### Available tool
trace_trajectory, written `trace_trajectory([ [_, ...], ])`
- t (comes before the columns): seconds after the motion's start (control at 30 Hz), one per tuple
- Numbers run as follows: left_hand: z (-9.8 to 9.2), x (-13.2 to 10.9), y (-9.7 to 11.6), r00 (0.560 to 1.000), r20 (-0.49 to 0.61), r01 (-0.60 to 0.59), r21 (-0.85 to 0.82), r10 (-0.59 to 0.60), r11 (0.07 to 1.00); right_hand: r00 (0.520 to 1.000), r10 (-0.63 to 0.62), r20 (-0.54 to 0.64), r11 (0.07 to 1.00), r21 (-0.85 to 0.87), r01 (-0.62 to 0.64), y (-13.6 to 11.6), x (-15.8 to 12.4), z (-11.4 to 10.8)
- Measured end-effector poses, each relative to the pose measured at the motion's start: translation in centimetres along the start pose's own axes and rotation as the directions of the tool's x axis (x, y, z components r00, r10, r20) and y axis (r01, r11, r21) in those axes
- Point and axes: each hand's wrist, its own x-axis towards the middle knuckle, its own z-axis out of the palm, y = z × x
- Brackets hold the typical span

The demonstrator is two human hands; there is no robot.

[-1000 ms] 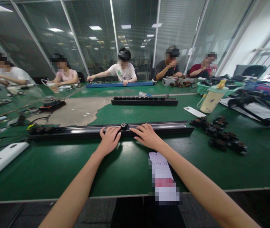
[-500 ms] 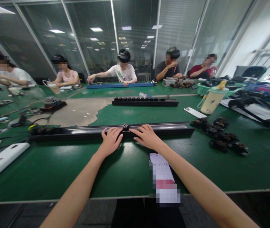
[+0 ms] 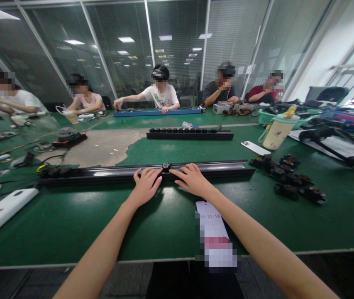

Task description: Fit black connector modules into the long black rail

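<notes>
A long black rail (image 3: 120, 170) with a shiny channel lies crosswise on the green table. One small black module (image 3: 166, 166) with a rounded top sits in its channel near the middle. My left hand (image 3: 146, 182) lies over the rail on the left, its index fingertip against the module and its thumb on the rail's near side. From the right, my right hand (image 3: 192, 178) meets the module the same way, its other fingers resting on the rail. Between them the two hands hold the module. Several similar modules (image 3: 60, 171) sit at the rail's left end.
Loose black modules (image 3: 299, 178) lie right of the rail. A phone (image 3: 212, 230) showing a timer lies below my right wrist. Beyond are a second rail (image 3: 189, 135), a white phone (image 3: 255, 148) and a cup (image 3: 280, 131). A white device (image 3: 5, 212) lies left. Several co-workers sit opposite.
The module and my fingertips appear shifted very slightly to the right. Both hands keep the same pose on the rail.
</notes>
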Motion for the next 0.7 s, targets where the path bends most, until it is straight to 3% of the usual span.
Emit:
trace_trajectory([
  [0.7,-0.54,0.02,0.27,1.000,-0.006,0.012,-0.004,-0.012,1.000,1.000,0.026,-0.006,0.996,0.088,-0.025,0.03,0.33,-0.03],
])
